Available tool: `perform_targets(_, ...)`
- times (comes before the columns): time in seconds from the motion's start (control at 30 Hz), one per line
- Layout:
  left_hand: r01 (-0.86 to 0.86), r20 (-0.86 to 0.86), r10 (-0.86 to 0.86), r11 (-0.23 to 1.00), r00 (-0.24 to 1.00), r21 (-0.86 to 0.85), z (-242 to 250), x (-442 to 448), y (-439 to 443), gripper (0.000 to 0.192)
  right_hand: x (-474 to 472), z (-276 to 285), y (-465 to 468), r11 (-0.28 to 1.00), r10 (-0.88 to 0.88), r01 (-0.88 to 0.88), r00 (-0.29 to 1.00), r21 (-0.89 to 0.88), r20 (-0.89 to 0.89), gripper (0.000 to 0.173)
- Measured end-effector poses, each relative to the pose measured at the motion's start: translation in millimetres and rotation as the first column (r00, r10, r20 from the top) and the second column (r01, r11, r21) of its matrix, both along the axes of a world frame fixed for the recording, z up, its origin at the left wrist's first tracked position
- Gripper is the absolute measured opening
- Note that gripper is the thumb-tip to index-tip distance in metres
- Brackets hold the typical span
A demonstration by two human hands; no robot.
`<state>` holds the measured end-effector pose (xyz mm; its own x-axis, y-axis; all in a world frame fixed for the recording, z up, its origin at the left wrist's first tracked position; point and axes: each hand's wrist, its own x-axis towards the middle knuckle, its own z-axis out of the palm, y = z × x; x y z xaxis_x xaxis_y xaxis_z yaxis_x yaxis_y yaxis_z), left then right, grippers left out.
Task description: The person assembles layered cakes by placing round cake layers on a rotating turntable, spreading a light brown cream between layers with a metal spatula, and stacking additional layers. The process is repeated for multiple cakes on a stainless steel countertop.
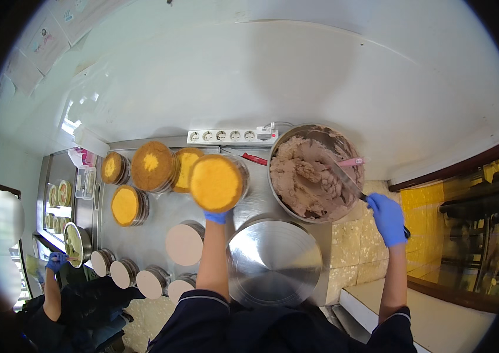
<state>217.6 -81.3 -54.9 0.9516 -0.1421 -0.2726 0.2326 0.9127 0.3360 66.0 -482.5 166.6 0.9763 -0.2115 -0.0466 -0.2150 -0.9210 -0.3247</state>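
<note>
My left hand (216,217), in a blue glove, is at the near edge of a round yellow sponge layer (215,182). The sponge hides most of its fingers, and it appears to hold the layer up. My right hand (386,220), gloved too, grips the black handle of a long metal icing spatula (348,182). The blade reaches into a large steel bowl (272,200) of pinkish-brown cream (295,176). A pink-handled utensil (351,162) also stands in that cream. Before me lies a bare round metal cake turntable (276,264).
Several sponge stacks (154,165) stand at the back left of the steel table. Round pale-pink-topped pieces (184,244) line its front. A red-handled knife (254,159) lies below a power strip (227,136). At far left, a co-worker's gloved hand (57,262) works at a bowl (84,245).
</note>
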Motion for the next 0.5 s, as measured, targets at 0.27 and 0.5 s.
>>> perform_targets(0.27, -0.113, -0.233, 0.107, 0.994, 0.967, -0.010, 47, -159, 41, 0.052, 53, -72, 110, 0.999, 0.022, -0.023, 1.000, -0.033, -0.005, 0.017)
perform_targets(0.5, -0.185, -0.374, 0.157, 0.982, 0.914, -0.038, 48, -296, 56, 0.052, 36, -98, 144, 0.987, -0.118, 0.114, 0.993, 0.114, 0.031, 0.027)
